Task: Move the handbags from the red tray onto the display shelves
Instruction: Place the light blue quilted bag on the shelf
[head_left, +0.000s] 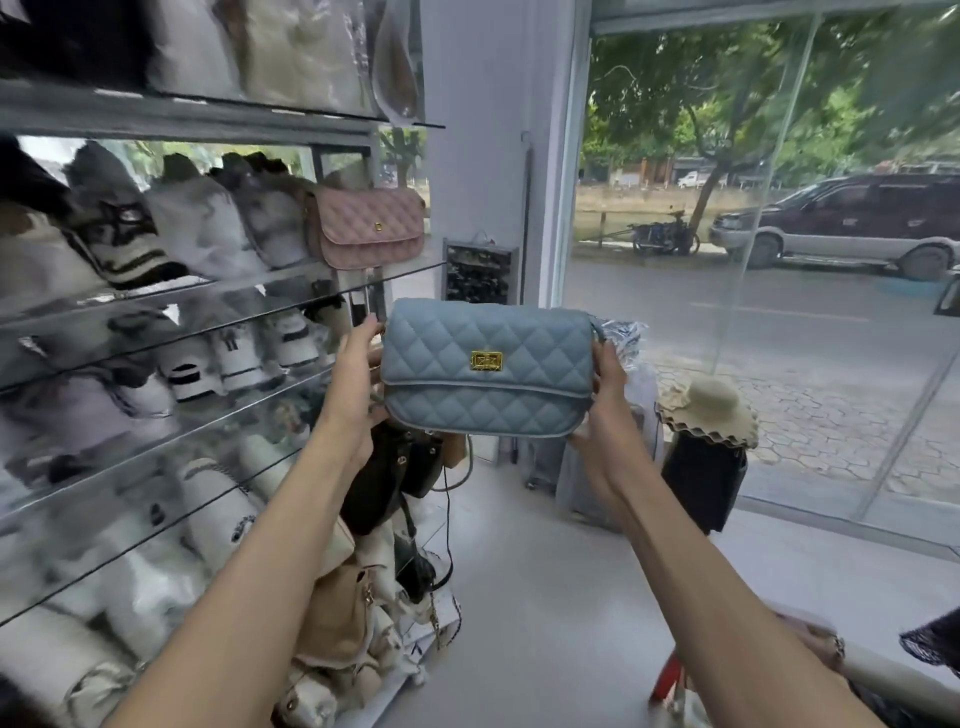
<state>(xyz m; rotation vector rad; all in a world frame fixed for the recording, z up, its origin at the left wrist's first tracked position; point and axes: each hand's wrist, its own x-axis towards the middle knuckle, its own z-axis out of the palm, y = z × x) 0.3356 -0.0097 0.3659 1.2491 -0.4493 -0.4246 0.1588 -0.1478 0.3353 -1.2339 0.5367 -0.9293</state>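
A person held a quilted blue handbag (488, 366) upright in mid-air, left hand (358, 374) gripping one end and right hand (605, 410) the other, just beside the glass display shelves (410, 270), where a pink handbag (371, 228) stood.

**What we cannot see well**

Both hands hold the bag (488, 366) by its ends. The fingers of the left hand (358, 374) and the right hand (605, 410) go behind it, out of sight. The bag's back is hidden too. Left of the grip, the things on the shelves (260, 317) are a blur. Under the left hand, a black bag (379, 493) is partly covered by the wrist. Below the right arm, the red tray (667, 675) is cut off by the bottom edge.
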